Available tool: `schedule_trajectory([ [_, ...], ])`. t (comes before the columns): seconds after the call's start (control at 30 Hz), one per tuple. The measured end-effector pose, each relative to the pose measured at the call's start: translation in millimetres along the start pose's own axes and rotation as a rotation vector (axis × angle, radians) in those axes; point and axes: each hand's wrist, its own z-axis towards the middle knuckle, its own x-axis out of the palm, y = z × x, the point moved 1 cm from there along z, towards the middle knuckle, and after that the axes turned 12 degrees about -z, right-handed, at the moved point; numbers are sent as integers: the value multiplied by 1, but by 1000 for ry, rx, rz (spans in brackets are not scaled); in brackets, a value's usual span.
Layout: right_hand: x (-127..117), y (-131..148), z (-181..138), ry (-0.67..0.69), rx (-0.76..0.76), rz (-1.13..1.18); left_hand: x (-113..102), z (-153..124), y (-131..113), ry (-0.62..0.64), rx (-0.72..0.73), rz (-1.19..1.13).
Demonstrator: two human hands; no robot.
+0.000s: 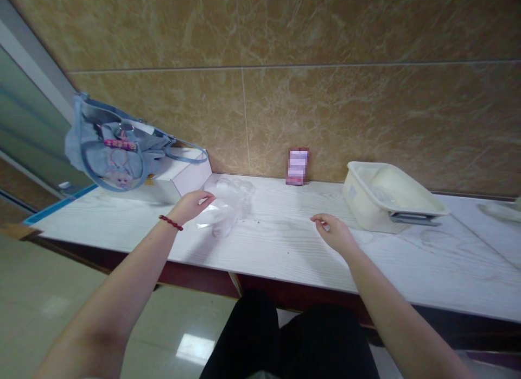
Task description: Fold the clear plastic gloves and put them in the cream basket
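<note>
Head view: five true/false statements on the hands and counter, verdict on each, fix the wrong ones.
1. The blue bag rests on the white box. True.
2. The red bracelet is on the right wrist. False: it is on the left.
3. Clear plastic lies by the left hand. True.
4. The right hand grips the cream tub. False: it is apart from it.
5. The wall is brown. True.

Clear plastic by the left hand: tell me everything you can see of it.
The clear plastic looks thin, crumpled and see-through, with pale glints. It lies loosely on the white tabletop beside the white box. Its outline is faint, so bag or sheet I cannot tell. The left hand overlaps its left side in this view; whether it grips it is unclear.
</note>
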Motion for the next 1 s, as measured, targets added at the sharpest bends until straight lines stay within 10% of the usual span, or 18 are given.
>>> schedule_trajectory([
  [0.57,-22,118,66,-8,-213,371,-16,35,-133,230,184,-54],
  [1.0,-67,102,99,121,122,667,-19,62,-125,98,-13,-495],
])
